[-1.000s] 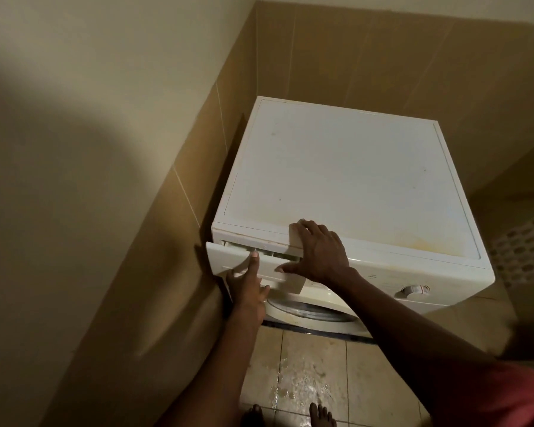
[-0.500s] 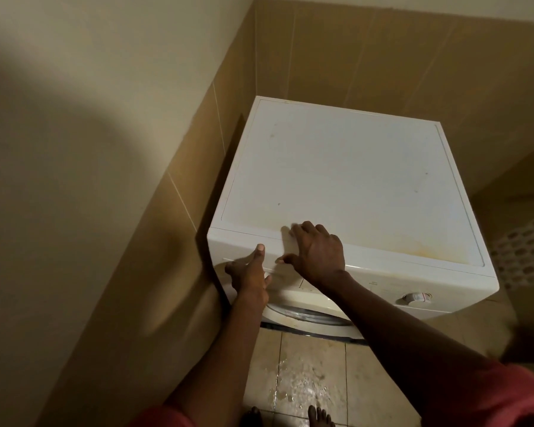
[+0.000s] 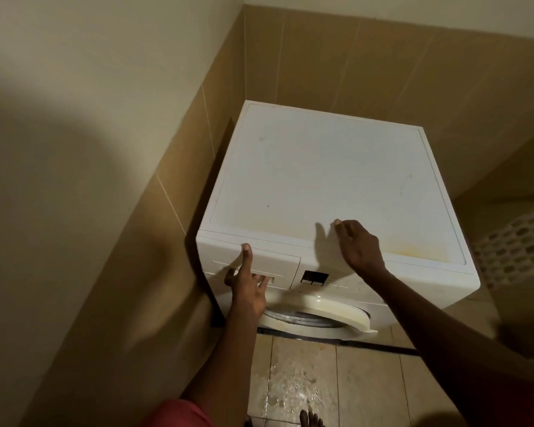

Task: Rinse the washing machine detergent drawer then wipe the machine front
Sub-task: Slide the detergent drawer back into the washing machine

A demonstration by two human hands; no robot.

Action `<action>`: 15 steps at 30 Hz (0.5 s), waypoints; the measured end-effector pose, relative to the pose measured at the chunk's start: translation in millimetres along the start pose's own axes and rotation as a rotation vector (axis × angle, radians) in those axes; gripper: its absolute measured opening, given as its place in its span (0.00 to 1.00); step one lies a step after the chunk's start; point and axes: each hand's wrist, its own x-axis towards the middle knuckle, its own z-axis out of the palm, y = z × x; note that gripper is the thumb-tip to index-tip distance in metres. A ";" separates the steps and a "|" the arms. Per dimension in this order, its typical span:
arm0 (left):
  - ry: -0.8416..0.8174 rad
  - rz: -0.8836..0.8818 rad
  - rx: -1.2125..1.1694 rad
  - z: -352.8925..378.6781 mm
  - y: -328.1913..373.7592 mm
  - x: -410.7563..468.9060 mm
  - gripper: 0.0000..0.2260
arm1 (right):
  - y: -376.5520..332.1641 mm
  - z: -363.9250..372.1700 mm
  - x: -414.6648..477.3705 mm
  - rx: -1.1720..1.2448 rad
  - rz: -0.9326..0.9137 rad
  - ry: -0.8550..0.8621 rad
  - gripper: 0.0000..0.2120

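We are pressing our left hand (image 3: 247, 289), fingers spread, on the shut detergent drawer (image 3: 256, 266) at the machine's top-left front; our right hand (image 3: 358, 245) is hovering open. Light, rigid plastic, best gripped by its recessed handle.

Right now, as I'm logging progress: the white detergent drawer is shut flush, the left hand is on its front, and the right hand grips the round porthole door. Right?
Not quite. The right hand hovers open over the white washing machine's top, not on the round porthole door, as the head view shows. The white detergent drawer is shut flush, left hand on its front.
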 end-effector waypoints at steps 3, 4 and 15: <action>0.008 0.034 0.024 -0.2 -1.6 2.4 0.55 | 6.0 -5.2 2.6 0.001 0.007 -0.037 0.20; 0.007 0.049 0.038 -0.6 -1.3 3.5 0.54 | 6.1 -4.8 3.8 -0.003 0.010 -0.038 0.20; -0.018 0.074 0.002 -11.3 -3.7 -4.1 0.39 | 5.8 -8.0 10.0 -0.022 -0.001 -0.029 0.16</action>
